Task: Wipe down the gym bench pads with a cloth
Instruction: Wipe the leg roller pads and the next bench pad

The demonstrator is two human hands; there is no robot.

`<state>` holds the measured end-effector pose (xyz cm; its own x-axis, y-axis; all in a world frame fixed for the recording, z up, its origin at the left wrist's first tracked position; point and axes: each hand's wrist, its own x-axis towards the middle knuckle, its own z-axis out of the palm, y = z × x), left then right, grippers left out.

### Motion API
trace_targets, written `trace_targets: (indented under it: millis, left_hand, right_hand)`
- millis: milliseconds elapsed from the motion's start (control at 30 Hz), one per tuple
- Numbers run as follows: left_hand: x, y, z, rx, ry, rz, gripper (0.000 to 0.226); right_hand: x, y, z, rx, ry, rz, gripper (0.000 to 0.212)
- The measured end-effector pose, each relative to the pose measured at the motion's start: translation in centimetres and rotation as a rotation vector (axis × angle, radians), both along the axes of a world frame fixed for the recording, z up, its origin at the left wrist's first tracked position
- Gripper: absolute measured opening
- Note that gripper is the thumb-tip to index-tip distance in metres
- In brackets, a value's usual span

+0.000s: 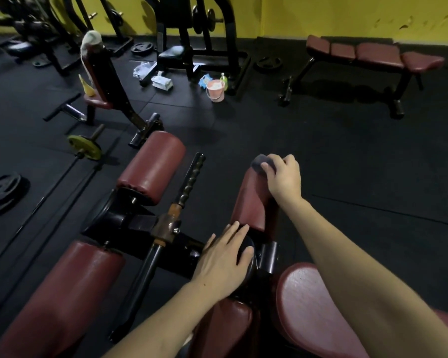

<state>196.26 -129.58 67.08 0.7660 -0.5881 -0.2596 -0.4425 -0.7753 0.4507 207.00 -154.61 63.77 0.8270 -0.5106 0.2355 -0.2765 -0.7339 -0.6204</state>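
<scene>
Maroon vinyl roller pad runs lengthwise away from the person, far end uppermost. Right hand clamps a dark grey cloth on that far end. Left hand, fingers straight, rests on the black end cap at the near end; remaining pad lies toward the person.

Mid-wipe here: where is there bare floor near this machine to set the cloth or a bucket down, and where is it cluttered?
Free: the black floor right of the roller pad that the right hand wipes with the cloth, up to the flat bench. Crowded: around the pink bucket, and left, with barbell and plates.
</scene>
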Motion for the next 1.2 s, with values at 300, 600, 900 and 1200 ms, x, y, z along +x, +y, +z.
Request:
trace_targets:
  millis: [300,600,900,1200]
  left_hand:
    - [0.2,-0.7,-0.7,-0.145,0.150,0.068,0.054]
    - [0.7,-1.3,-0.6,-0.071,0.162,0.139,0.051]
    - [2.2,-0.9,-0.1,-0.051,0.273,0.190,0.062]
    - [0.8,-2.0,0.6,-0.098,0.198,0.114,0.056]
  right_hand:
    - [-11.0,5.2,-2.9,-0.026,-0.149,0.153,0.028]
    - [-2.7,0.5,-1.2,0.013,-0.104,-0.014,0.035]
    - [-7.6,3.2,-2.3,-0.221,-0.209,0.204,0.037]
    - [-4.4,1.3,-1.5,-0.044,-0.101,0.042,0.038]
